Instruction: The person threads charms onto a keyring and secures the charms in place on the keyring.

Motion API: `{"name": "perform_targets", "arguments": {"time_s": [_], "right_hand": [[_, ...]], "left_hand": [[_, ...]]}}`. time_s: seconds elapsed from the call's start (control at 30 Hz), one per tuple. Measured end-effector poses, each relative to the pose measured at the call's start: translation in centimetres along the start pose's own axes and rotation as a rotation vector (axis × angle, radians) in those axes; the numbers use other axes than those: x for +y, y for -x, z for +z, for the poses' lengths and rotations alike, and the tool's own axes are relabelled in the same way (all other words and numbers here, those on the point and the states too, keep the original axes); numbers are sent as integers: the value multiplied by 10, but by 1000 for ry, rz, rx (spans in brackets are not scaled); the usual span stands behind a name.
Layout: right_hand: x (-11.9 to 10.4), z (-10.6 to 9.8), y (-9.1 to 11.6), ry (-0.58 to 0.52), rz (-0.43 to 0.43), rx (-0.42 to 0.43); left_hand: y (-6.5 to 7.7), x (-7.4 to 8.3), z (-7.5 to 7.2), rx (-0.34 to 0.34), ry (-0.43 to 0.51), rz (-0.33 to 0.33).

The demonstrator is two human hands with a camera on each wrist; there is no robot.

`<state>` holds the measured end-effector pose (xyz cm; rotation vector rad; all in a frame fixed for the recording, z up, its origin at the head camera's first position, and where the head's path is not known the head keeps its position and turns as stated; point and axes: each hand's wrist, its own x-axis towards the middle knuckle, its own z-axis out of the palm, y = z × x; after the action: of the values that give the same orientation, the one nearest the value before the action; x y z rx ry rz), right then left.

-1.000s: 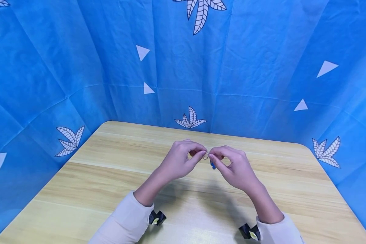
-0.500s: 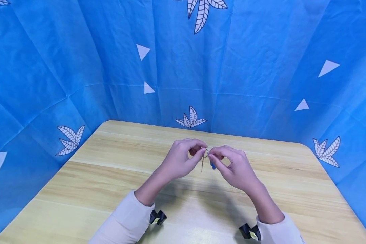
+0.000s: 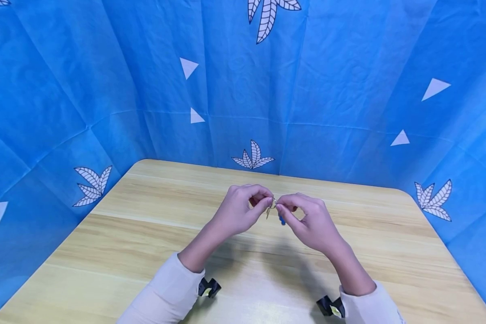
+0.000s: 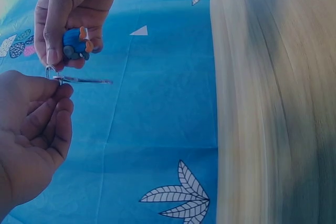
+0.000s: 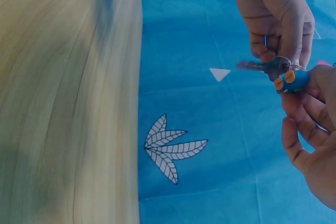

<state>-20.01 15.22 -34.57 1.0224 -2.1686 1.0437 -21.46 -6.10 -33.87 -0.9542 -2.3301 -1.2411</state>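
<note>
My left hand (image 3: 240,210) and right hand (image 3: 311,221) meet above the table, thumbs and index fingers pinching opposite sides of a small metal key ring (image 4: 51,72). A metal key (image 5: 274,67) hangs from the ring beside the left fingertips; its blade looks blurred in the right wrist view. Below the right fingertips dangles a small blue figure charm (image 4: 74,43) with orange and grey parts, which also shows in the head view as a blue spot. The fingertips cover part of the ring.
The hands are over a light wooden table (image 3: 146,252) with rounded far corners. Blue cloth (image 3: 328,90) printed with white leaves and triangles hangs behind it and along both sides. Black wrist-worn devices (image 3: 209,288) sit at the cuffs.
The key came into sight hanging below the left fingertips half a second ago; now it looks shorter and turned at a different angle. Both hands stay almost in place.
</note>
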Motion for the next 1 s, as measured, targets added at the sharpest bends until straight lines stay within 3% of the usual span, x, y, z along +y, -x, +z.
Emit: {"name": "perform_targets", "arguments": {"time_s": [0.27,0.7,1.0], "right_hand": [[0,0,-2,-5,-9,0],[0,2,0,4,-8,-4],[-2,-1,-1,-10,12,-15]], "left_hand": [[0,0,1,5,24,-15],[1,4,2,23,137,-158],[0,3,1,-45,140,-183]]}}
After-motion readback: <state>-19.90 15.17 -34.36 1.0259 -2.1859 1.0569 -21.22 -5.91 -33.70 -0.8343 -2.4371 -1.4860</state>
